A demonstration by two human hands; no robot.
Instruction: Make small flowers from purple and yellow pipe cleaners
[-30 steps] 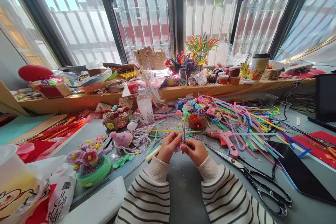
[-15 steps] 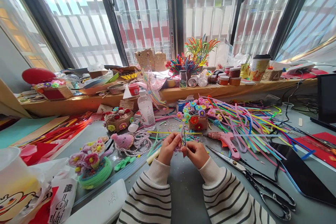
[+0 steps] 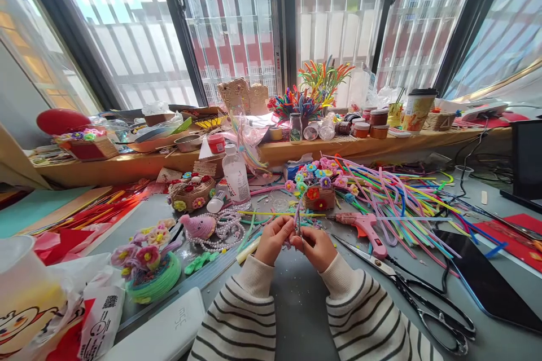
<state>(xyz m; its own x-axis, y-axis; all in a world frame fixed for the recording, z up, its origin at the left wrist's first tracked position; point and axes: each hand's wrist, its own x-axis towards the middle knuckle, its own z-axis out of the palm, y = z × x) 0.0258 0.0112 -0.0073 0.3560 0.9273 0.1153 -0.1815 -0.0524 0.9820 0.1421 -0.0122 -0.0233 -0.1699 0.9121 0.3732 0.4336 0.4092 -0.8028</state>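
Both hands meet over the grey table at the middle. My left hand is closed in a pinch on a lilac pipe cleaner, whose thin end sticks up between the hands. The part low between the fingers is mostly hidden. Fingertips nearly touching the left, my right hand is closed around a thin dark metal tool; its kind is too small to make out. Just beyond the hands lies a yellow pipe cleaner. A pink glue gun rests to the right, beside large black-handled scissors.
Loose pipe cleaners heap up at the right, near a black phone. Behind the hands stand a flower basket and a bottle. Bead strings, a green flower pot and a white case lie left.
My two hands have shifted slightly, the fingertips closer together. The lilac pipe cleaner's upright end leans a little more to the right. Things on the table lie as before.
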